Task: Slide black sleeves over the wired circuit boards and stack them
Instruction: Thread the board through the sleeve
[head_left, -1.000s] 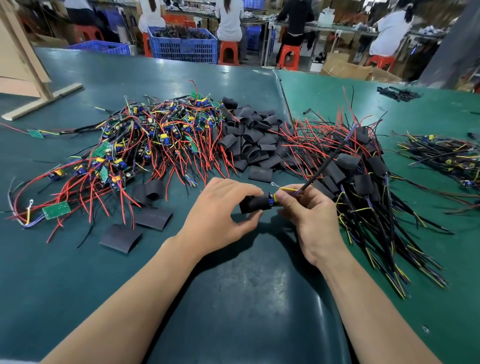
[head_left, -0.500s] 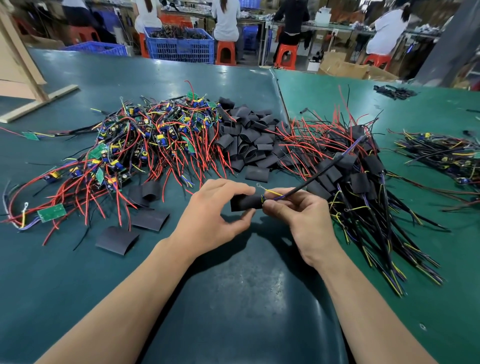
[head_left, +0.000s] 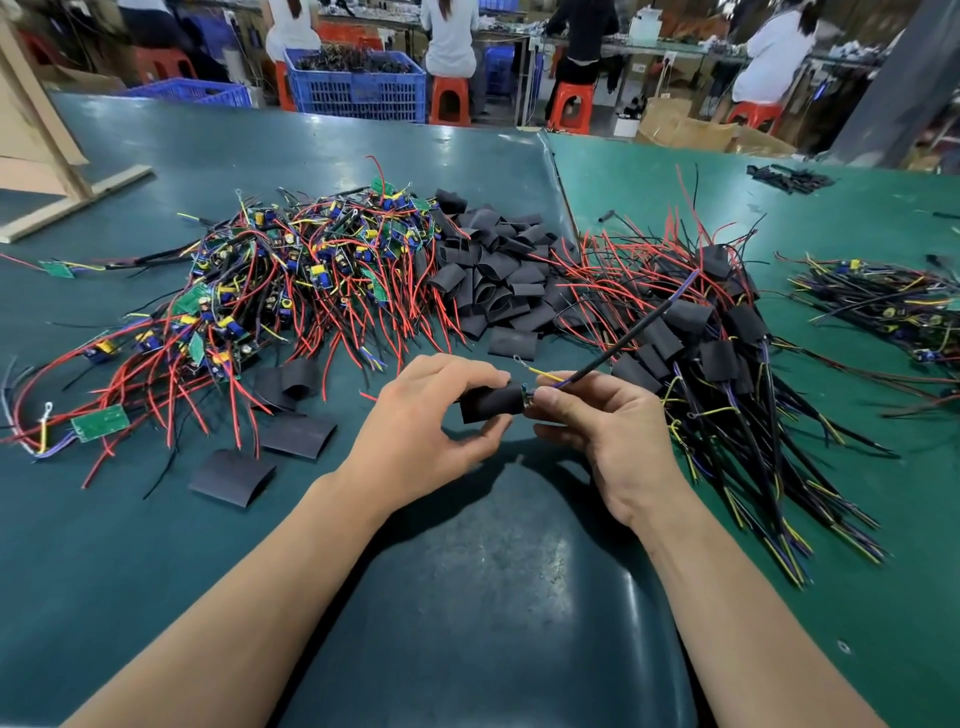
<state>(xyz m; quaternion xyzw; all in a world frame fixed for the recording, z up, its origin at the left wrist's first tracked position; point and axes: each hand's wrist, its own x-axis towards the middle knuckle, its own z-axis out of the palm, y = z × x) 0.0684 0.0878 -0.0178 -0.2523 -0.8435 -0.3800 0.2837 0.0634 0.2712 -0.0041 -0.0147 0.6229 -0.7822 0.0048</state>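
Note:
My left hand (head_left: 426, 415) pinches a black sleeve (head_left: 491, 402) between thumb and fingers, just above the green table. The sleeve covers a circuit board almost fully; only the board's right tip shows. My right hand (head_left: 597, 421) pinches that tip and its wire bundle (head_left: 623, 343), which rises up and to the right. A tangled heap of bare wired boards (head_left: 291, 280) lies at the left. Loose black sleeves (head_left: 498, 270) are piled in the middle. Sleeved boards with their wires (head_left: 727, 353) are stacked at the right.
A few flat sleeves (head_left: 234, 475) lie loose near my left forearm. Another bundle of wired parts (head_left: 883, 306) sits at the far right. A wooden frame (head_left: 47, 171) stands at the far left. People sit on red stools by blue crates (head_left: 358, 88) beyond the table.
The sleeve has slid further right over the board, hiding more of it. Both hands stay together at the same spot above the table.

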